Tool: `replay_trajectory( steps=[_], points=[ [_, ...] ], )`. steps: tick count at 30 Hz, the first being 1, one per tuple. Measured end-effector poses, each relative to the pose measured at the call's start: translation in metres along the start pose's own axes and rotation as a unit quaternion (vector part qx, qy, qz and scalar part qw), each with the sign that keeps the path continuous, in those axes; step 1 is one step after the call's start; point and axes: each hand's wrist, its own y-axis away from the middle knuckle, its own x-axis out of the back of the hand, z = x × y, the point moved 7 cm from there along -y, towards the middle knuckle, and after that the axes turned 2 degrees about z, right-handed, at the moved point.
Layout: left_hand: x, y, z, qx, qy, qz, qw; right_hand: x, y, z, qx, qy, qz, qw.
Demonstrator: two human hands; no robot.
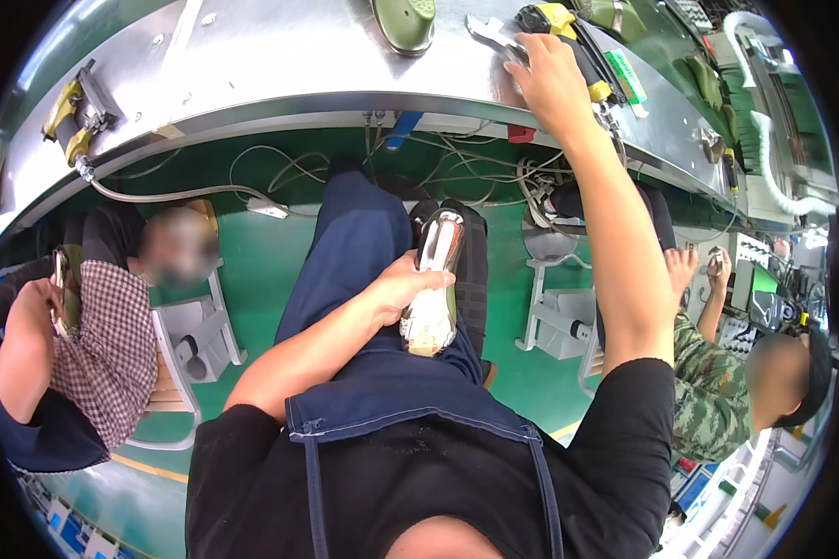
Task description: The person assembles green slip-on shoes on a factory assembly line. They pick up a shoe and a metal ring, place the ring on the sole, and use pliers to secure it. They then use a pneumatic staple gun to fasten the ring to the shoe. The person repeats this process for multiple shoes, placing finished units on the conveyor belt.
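My left hand grips a shiny metal shoe-shaped form that rests on my lap over a dark blue apron. My right hand reaches forward onto the metal workbench and lies on a silvery metal tool beside a yellow and black power tool. Whether the fingers close around the tool is not clear.
An olive green shoe upper sits on the bench. A yellow clamp is fixed at the bench's left. One person in a checked shirt sits to my left, another in camouflage to my right. Cables hang under the bench above a green floor.
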Motion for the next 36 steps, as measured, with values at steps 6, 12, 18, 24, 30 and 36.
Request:
replay_trajectory(
  steps=[6, 12, 18, 24, 30, 36],
  points=[
    [-0.01, 0.044, 0.04, -0.229, -0.097, -0.028, 0.968, 0.07, 0.091, -0.058, -0.166, -0.338, -0.047, 0.925],
    [-0.03, 0.089, 0.105, -0.492, -0.312, 0.028, 0.812, 0.12, 0.182, -0.133, -0.103, -0.464, 0.016, 0.88],
    [-0.047, 0.115, 0.119, -0.603, -0.387, 0.007, 0.697, 0.155, 0.205, -0.183, -0.018, -0.441, 0.132, 0.887],
    [-0.064, 0.137, 0.124, -0.653, -0.422, -0.015, 0.629, 0.17, 0.217, -0.198, 0.042, -0.373, 0.198, 0.906],
    [-0.069, 0.147, 0.131, -0.682, -0.441, -0.017, 0.584, 0.176, 0.216, -0.205, 0.079, -0.339, 0.198, 0.916],
    [-0.068, 0.15, 0.136, -0.695, -0.456, -0.021, 0.556, 0.173, 0.213, -0.208, 0.083, -0.338, 0.174, 0.921]
  ],
)
